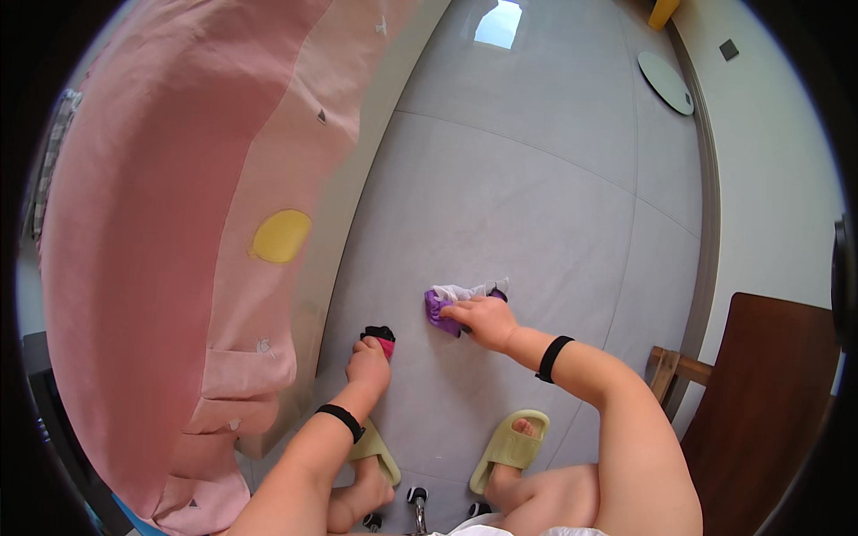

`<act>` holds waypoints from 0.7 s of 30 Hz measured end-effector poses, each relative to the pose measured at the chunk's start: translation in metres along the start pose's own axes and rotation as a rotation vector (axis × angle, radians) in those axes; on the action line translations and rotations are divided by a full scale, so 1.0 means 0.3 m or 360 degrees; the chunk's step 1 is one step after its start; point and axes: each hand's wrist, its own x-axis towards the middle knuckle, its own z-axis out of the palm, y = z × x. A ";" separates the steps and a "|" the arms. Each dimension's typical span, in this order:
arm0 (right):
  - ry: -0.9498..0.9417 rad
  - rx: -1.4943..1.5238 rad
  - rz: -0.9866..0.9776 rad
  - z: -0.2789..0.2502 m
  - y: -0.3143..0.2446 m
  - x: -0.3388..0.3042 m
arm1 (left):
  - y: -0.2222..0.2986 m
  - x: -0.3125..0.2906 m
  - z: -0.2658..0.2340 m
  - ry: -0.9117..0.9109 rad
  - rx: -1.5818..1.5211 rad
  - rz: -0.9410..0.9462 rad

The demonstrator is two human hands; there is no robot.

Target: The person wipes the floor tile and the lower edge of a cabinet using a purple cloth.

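Observation:
Above the grey tiled floor, my left hand (pixel 365 364) is closed around a small bunched black and red cloth item (pixel 380 334). Its exact kind is hidden by the folds and my fingers. Farther forward and to the right, my right hand (pixel 488 322) grips a crumpled bundle of purple, white and black fabric (pixel 438 309). A thin white part of it sticks out past my fingers. The two bundles are apart from each other. Each wrist wears a black band.
A bed with pink bedding (pixel 170 223) lines the left side. Green slippers (pixel 511 438) are on my feet, with chair casters (pixel 418 497) between them. At right stand a dark brown wooden panel (pixel 760 402) and, farther off, a round pale disc (pixel 665 84) by the wall.

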 end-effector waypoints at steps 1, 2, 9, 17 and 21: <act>-0.0226 0.0032 0.0183 -0.054 -0.006 0.028 | 0.001 0.000 0.001 0.0011 0.0017 0.0011; -0.0038 0.0298 0.0257 -0.091 0.022 0.064 | 0.000 0.000 0.000 0.0021 0.0035 0.0018; 0.1029 0.0584 0.0543 -0.452 0.406 0.391 | 0.015 0.005 0.042 0.0134 0.0059 -0.0037; 0.0927 0.0004 0.1179 -0.419 0.494 0.603 | 0.051 0.017 0.081 0.0216 0.0206 -0.0053; 0.0229 0.0153 0.0295 -0.223 0.298 0.468 | 0.007 0.003 0.054 0.0161 0.0064 -0.0039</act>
